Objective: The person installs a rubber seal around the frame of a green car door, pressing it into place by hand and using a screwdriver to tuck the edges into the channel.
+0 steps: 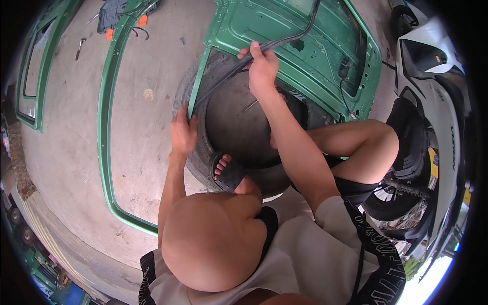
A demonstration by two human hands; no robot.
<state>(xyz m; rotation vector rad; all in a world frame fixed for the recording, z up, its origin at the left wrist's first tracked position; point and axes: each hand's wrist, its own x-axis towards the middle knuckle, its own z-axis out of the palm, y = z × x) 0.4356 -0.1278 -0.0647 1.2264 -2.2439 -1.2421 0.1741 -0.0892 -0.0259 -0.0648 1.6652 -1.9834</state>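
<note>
A green metal vehicle door lies ahead of me, resting over a black tire. A long black rubber strip runs from the door's far side down to the near end of a thin green bar. My right hand is closed round this strip, thumb on top, above the door's near edge. At the near end of the bar, my left hand is closed, with the bar and the strip's end running into its fingers. Just what its fingertips press on is hidden.
A curved green frame lies on the concrete at left, with another green windowed panel farther left. A small hammer-like tool and a dark tool case lie at the far left. A white motorcycle stands close on the right.
</note>
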